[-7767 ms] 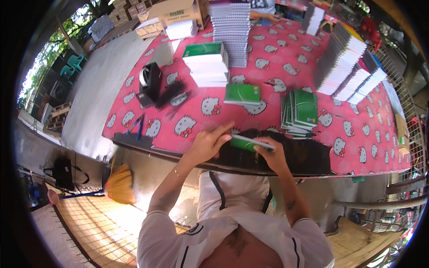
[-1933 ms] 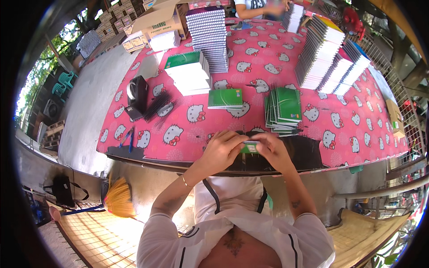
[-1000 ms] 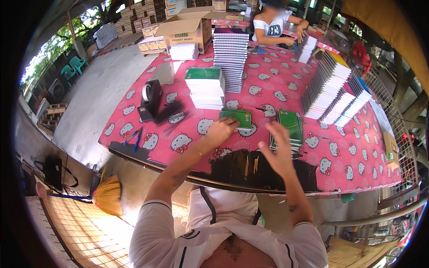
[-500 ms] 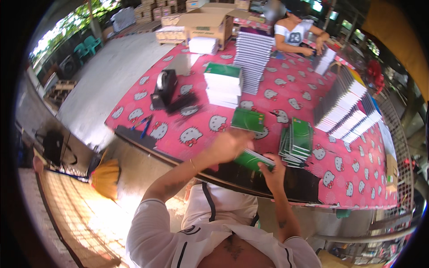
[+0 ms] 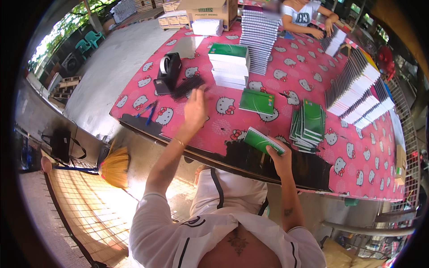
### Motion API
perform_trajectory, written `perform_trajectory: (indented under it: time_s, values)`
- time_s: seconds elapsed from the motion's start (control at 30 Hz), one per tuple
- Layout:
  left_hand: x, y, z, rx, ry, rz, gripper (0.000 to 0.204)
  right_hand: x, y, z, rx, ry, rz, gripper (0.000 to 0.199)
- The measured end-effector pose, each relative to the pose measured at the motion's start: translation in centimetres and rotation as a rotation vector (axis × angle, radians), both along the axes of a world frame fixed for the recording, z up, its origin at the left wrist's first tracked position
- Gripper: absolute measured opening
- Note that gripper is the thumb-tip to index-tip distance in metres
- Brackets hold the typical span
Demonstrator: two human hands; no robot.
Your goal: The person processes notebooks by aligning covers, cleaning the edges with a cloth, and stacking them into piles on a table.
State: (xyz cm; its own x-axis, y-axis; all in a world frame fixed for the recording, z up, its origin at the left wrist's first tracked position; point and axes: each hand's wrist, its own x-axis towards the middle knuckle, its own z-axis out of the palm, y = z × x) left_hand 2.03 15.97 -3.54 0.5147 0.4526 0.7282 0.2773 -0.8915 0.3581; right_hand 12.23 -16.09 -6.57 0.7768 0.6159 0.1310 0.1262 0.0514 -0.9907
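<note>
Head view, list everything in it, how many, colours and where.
Table: one, pink, centre
Held notebook: one, green, near edge
Flat notebook: one or more, green, mid-table
Fanned pile: one, green, right
White stack: one, green top, behind flat notebook
Tall stack: one, dark top, behind white stack
Slanted stacks: about three, mostly white, right side
Co-worker: one, white shirt, far side
Dispenser: one, black, left side
Coils: one heap, black, beside dispenser
Tools: count unclear, blue, front left
Carton: one, brown, far end
Packet: one, white, before carton
Chairs: about two, green, far left
Broom: one, yellow, lower left
Bag: one, black, beside broom
Left hand: one, bare, near coils, contents unclear
Right hand: one, bare, gripping held notebook
</note>
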Motion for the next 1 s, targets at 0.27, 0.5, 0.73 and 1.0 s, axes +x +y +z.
perform_trajectory:
  time_s: [0.27, 0.5, 0.73, 1.0]
  values:
    - [-1.7, -13.5, -1.1, -0.547, -0.08, -0.507, 0.017, -0.4, -0.2, 0.6, -0.049, -0.021, 0.051, 0.028]
    - [-2.8, -11.1, -0.4, -0.31, 0.061, -0.415, 0.016, -0.3, 0.0, -0.1, -0.046, -0.049, 0.015, 0.03]
    - [-2.5, -10.3, -0.5, -0.343, 0.005, -0.462, 0.016, -0.1, 0.1, -0.1, -0.015, -0.05, 0.025, 0.031]
    - [-2.1, -10.1, 0.5, -0.34, 0.143, -0.47, 0.016, 0.1, 0.0, 0.0, -0.023, 0.015, 0.026, 0.029]
